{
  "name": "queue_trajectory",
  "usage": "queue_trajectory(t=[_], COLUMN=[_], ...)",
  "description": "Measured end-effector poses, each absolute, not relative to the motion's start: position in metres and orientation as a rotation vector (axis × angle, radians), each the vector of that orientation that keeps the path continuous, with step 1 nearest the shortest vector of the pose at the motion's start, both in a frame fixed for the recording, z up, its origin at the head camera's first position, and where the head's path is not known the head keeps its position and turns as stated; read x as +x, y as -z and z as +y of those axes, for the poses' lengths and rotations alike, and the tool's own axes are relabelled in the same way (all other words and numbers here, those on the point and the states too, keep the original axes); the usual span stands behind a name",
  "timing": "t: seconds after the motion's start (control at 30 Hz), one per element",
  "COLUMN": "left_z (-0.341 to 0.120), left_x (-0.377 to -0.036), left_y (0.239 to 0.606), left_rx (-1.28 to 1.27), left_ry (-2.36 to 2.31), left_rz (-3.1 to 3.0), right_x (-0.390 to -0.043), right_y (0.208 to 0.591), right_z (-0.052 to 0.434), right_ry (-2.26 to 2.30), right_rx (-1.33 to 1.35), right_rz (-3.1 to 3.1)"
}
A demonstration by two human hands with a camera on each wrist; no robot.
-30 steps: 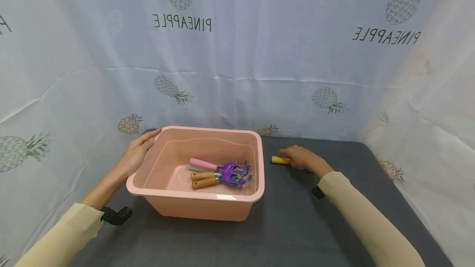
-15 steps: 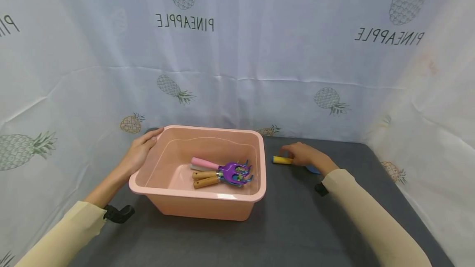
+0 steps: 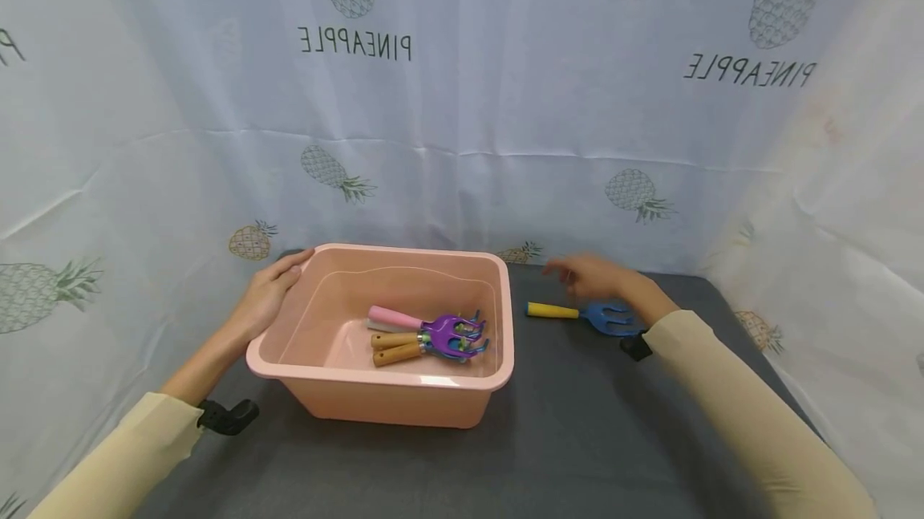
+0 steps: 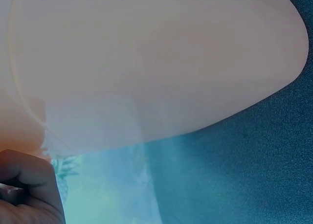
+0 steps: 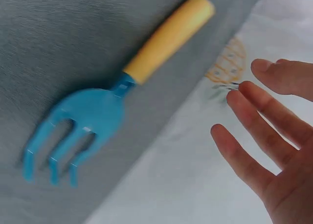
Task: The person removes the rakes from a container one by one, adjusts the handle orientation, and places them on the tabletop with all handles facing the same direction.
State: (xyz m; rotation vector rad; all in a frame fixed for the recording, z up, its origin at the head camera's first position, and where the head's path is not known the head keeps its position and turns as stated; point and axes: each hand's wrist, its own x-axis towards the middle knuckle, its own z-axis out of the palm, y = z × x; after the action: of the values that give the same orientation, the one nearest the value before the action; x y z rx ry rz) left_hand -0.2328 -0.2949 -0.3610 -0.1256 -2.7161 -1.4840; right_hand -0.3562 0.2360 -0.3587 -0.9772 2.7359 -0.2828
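My left hand (image 3: 265, 300) grips the rim of a pink plastic basin (image 3: 390, 405) at its left end; in the left wrist view the curled fingers (image 4: 29, 175) show beside the basin wall. Inside the basin lie several small garden tools: a purple hand rake (image 3: 451, 336) on top, a pink handle (image 3: 394, 318) and wooden handles (image 3: 397, 354). A blue hand fork (image 5: 93, 111) with a yellow handle (image 5: 168, 38) lies flat on the dark cloth. Just behind it, my right hand (image 3: 595, 276) hovers apart, fingers spread and holding nothing.
A dark grey cloth (image 3: 563, 439) covers the table. Behind and at both sides hangs a white curtain (image 3: 462, 102) printed with pineapples; its lower edge meets the back of the table close to the right hand.
My right hand has let go of the fork's yellow handle and lifted away toward the back, uncovering the whole fork. The left hand stays on the basin rim.
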Motion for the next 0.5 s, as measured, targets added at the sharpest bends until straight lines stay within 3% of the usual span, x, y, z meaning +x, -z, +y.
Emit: queue_trajectory(t=[0.5], left_z=[-0.295], left_x=[-0.229], left_y=[0.36], left_rx=[-0.129], left_ry=[1.428], left_rz=[-2.745], right_x=[-0.327], right_y=[0.277], right_z=[0.221], right_ry=[0.297], right_rx=[-1.13], right_rz=[2.759])
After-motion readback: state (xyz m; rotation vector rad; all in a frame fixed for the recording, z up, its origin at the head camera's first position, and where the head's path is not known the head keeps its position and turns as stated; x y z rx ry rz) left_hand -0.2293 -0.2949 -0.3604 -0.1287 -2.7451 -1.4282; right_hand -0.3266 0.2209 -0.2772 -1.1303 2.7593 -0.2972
